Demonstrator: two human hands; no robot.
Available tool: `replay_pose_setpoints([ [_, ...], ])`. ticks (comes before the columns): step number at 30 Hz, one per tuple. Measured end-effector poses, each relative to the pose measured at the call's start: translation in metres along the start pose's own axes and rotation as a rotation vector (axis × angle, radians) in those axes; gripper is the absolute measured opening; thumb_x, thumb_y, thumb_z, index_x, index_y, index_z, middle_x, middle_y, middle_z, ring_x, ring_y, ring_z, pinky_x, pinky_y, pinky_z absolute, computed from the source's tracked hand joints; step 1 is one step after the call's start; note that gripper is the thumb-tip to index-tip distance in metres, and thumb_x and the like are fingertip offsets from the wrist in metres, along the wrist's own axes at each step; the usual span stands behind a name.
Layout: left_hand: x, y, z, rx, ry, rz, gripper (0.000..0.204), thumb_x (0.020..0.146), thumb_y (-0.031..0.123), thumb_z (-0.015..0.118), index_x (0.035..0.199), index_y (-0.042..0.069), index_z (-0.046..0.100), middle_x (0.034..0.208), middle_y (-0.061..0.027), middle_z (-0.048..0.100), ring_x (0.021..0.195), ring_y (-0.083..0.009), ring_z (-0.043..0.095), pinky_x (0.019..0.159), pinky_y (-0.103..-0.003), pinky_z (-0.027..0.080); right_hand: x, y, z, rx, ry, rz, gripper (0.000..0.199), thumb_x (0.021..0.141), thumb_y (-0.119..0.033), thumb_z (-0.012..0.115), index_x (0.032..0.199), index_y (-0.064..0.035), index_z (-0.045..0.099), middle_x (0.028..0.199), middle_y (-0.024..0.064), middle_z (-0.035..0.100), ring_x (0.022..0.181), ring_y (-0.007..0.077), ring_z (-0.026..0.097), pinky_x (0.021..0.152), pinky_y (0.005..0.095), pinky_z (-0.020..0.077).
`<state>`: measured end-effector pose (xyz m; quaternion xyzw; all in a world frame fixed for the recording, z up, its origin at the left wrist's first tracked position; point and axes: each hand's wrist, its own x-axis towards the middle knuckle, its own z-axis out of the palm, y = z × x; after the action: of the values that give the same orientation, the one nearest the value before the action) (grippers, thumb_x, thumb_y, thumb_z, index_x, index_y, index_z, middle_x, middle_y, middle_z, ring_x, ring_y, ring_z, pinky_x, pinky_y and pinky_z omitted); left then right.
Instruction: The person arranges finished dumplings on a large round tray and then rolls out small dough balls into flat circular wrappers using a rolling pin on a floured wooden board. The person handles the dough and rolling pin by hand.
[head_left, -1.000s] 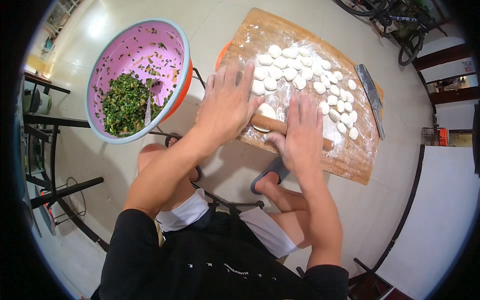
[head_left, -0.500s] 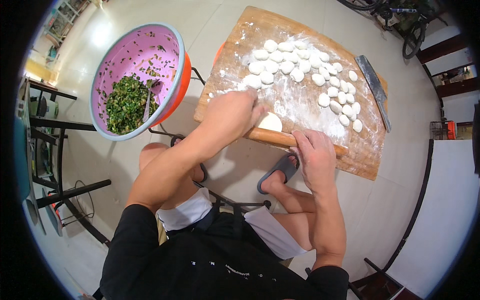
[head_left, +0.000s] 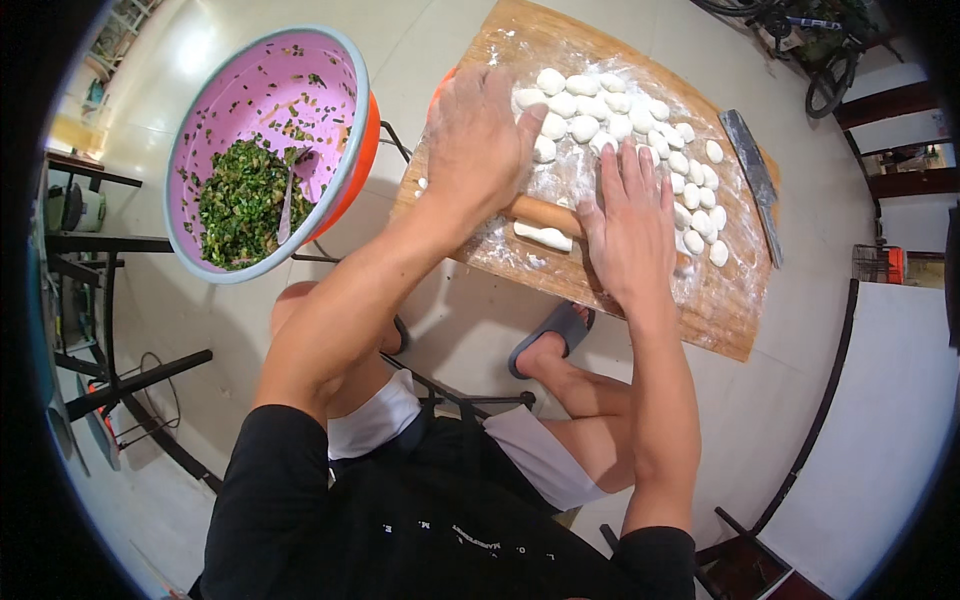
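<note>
Pressing rolling pin beside dough wrapper. Using flattened, straight-fingered left hand and right hand, clasping nothing.

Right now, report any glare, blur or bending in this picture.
Head view: glare whitens the floor at upper left; head view: the left hand looks slightly smeared, perhaps by motion; head view: the board shows bowed edges, and the picture's corners go black.

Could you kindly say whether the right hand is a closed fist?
No, the right hand lies over the rolling pin with its fingers extended.
</note>
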<state>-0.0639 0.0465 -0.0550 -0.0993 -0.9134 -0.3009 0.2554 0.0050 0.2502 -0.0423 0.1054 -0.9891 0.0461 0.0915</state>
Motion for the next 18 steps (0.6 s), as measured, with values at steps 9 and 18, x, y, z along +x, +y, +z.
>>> replay_pose_setpoints([
  [9, -0.053, 0.007, -0.044, -0.097, -0.425, 0.137, 0.052, 0.101, 0.031, 0.071, 0.143, 0.002, 0.06, 0.137, -0.0255, 0.056, 0.126, -0.045, 0.054, 0.108, -0.055, 0.044, -0.075, -0.033, -0.019, 0.058, -0.113, 0.019, 0.075, 0.091, -0.025, 0.081, 0.157, -0.0025, 0.051, 0.166, 0.0196, 0.046, 0.155, 0.0393, 0.041, 0.124, 0.0597, 0.0339],
  [18, -0.03, 0.016, -0.044, -0.166, -0.662, 0.106, 0.034, 0.091, 0.029, 0.082, 0.105, 0.0, 0.07, 0.104, -0.0202, 0.071, 0.102, -0.0418, 0.068, 0.088, -0.051, 0.055, -0.097, -0.015, -0.01, 0.21, 0.135, -0.165, 0.038, 0.091, -0.006, 0.064, 0.128, -0.0064, 0.068, 0.114, 0.0097, 0.07, 0.112, 0.031, 0.068, 0.108, 0.051, 0.0518],
])
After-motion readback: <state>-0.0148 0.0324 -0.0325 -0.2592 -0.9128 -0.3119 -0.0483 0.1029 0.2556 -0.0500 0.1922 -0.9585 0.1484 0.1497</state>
